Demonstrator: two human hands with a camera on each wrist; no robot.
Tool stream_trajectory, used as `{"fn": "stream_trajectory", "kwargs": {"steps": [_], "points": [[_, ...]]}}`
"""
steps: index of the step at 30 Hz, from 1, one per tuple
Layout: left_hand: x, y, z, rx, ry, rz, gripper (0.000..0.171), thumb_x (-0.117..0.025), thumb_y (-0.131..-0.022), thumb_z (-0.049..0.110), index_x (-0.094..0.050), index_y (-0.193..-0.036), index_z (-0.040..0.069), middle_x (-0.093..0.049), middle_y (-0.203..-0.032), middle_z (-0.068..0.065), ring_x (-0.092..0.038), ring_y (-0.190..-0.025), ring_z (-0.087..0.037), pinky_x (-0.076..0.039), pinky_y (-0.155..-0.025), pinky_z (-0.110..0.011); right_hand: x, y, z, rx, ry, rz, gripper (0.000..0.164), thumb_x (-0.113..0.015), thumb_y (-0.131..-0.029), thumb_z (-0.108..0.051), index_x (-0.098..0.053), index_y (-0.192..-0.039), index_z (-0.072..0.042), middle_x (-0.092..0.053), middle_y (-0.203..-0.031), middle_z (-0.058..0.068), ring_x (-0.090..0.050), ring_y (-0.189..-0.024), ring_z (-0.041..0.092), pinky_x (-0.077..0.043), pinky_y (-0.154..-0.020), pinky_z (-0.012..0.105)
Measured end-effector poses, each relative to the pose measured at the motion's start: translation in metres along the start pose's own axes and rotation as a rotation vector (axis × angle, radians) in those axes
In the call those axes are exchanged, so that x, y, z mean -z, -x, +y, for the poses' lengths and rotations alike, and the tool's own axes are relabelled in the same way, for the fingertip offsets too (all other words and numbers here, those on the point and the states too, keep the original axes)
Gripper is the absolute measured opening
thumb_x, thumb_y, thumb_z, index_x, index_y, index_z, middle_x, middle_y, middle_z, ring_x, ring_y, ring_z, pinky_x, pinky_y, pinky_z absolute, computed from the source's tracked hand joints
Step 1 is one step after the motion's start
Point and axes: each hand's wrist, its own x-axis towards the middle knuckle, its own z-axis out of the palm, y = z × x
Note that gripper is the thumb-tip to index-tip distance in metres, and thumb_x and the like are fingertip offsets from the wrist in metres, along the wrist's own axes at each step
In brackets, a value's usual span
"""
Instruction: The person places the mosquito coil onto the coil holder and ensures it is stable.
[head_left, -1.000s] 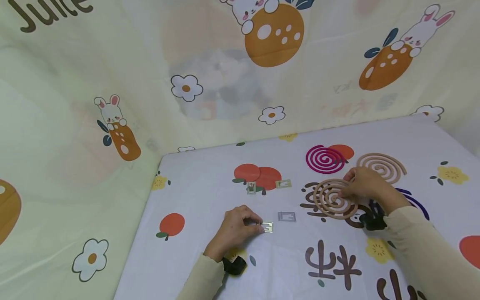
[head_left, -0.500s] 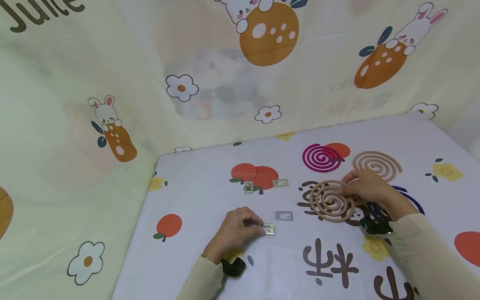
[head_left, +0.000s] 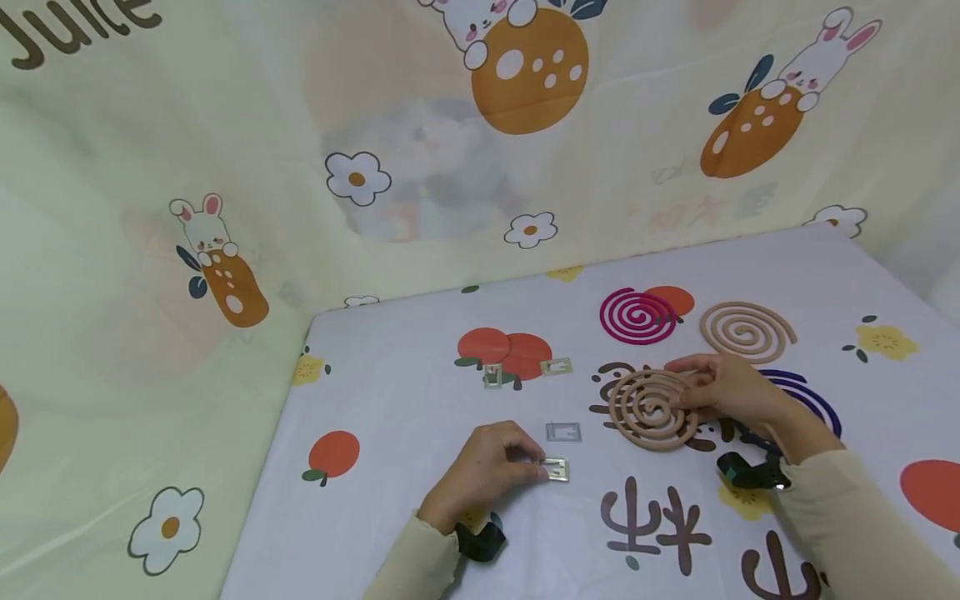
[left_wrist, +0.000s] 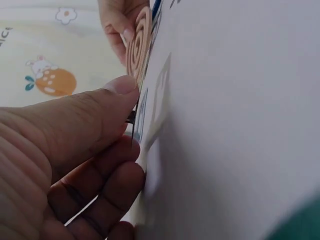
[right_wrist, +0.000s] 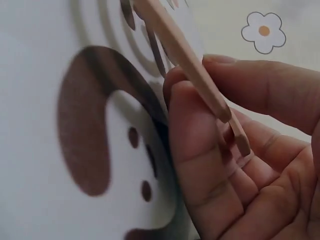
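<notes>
In the head view my left hand (head_left: 487,467) pinches a small metal mosquito-coil stand (head_left: 557,469) between thumb and fingers. Seen edge-on in the left wrist view, the stand (left_wrist: 133,127) is a thin dark line close to the cloth. My right hand (head_left: 731,387) pinches a tan mosquito coil (head_left: 651,408) at its right side. That coil (right_wrist: 195,70) is tilted off the cloth in the right wrist view, its shadow beneath. Another metal stand (head_left: 564,432) lies flat just beyond the one in my left hand.
Two more metal stands, one on the left (head_left: 492,376) and one on the right (head_left: 557,366), lie farther back. A magenta coil (head_left: 639,317) and a second tan coil (head_left: 746,333) lie at the back right. A blue coil (head_left: 825,408) is partly hidden behind my right arm. Printed cloth walls (head_left: 420,267) border the table.
My left hand has moved slightly right with the stand in its fingers. The right hand has brought the tan coil a little toward me and to the left. The head view has shifted slightly.
</notes>
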Motion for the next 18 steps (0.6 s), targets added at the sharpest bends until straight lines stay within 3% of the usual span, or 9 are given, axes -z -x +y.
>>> {"fn": "stream_trajectory", "kwargs": {"steps": [10,18], "points": [[-0.010,-0.007,0.010,-0.033,-0.028,-0.017,0.012,-0.088,-0.084,0.015,-0.082,-0.095,0.015,-0.068,-0.091,0.015,-0.059,-0.084,0.000,-0.050,-0.081,-0.020,-0.005,0.005,0.003,-0.016,-0.060,0.009,0.066,-0.072,-0.098,-0.006,-0.038,-0.152,0.012,-0.077,-0.106,0.012,-0.074,-0.087,0.017,-0.063,-0.075,0.035],[-0.014,-0.009,0.009,-0.034,-0.044,-0.029,0.012,-0.089,-0.084,0.016,-0.082,-0.094,0.017,-0.069,-0.090,0.015,-0.058,-0.084,0.000,-0.050,-0.081,-0.020,-0.007,0.009,0.005,0.007,-0.186,-0.004,0.061,-0.069,-0.099,-0.003,-0.038,-0.150,0.012,-0.077,-0.101,0.006,-0.075,-0.086,0.017,-0.064,-0.074,0.035]]}}
